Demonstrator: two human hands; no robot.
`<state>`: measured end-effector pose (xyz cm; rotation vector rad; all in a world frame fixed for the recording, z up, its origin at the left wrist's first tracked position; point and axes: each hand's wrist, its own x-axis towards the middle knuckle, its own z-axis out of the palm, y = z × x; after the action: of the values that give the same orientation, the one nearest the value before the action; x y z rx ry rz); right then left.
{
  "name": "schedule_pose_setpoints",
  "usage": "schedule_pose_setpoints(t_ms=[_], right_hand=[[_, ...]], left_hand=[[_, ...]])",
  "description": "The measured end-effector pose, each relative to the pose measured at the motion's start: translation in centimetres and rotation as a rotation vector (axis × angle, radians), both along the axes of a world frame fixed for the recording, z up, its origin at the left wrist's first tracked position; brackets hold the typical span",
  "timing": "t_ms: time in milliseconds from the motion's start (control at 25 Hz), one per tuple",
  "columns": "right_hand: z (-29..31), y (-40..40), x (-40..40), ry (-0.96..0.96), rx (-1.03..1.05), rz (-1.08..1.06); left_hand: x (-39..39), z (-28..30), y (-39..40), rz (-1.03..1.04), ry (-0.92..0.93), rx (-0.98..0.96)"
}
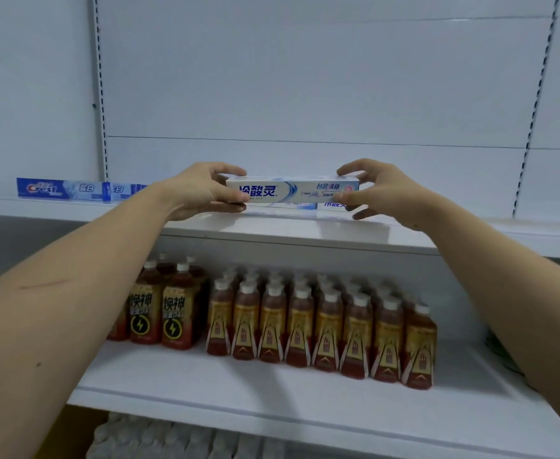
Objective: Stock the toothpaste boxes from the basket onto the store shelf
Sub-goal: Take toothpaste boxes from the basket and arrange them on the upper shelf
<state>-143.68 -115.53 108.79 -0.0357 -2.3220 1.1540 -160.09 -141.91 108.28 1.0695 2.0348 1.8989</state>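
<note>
White store shelf [305,235] is running across the view. On the tier below, rows of brown drink bottles [321,329] are standing — taller energy-drink bottles [159,313] are sitting at their left. Blue Crest boxes [73,188] are lying end to end at the upper shelf's back left. Left hand [202,193] and right hand [384,193] are pinching the ends of a white toothpaste box [292,191] — thumbs below, curled fingers on top — resting level on another box [305,206] lying on the shelf.
</note>
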Motion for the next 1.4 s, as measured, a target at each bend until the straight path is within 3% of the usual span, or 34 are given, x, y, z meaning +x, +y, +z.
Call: schedule_pose_setpoints(t_ms=[280,560,880,1040,1280,1400], right_hand=[[3.0,8.9,-2.8,-0.13,0.179,-0.177],[4.5,15.8,-4.1,-0.347,0.26,-0.225],[4.1,18.6,-6.7,-0.56,0.401,-0.284],[3.1,20.3,-8.2,-0.54,0.363,-0.297],[2.7,20.9,-8.4,-0.483,0.344,-0.333],[2.6,20.1,-7.8,-0.494,0.438,-0.379]], left_hand=[[-3.0,1.8,9.4,0.175,0.323,-0.34],[-3.9,3.1,17.9,0.174,0.46,-0.632],[-4.6,4.8,22.8,0.214,0.527,-0.982],[-4.7,5.1,24.2,0.199,0.491,-1.006],[-5.4,4.0,24.7,0.19,0.462,-0.897],[-5.1,4.0,24.2,0.193,0.439,-0.881]])
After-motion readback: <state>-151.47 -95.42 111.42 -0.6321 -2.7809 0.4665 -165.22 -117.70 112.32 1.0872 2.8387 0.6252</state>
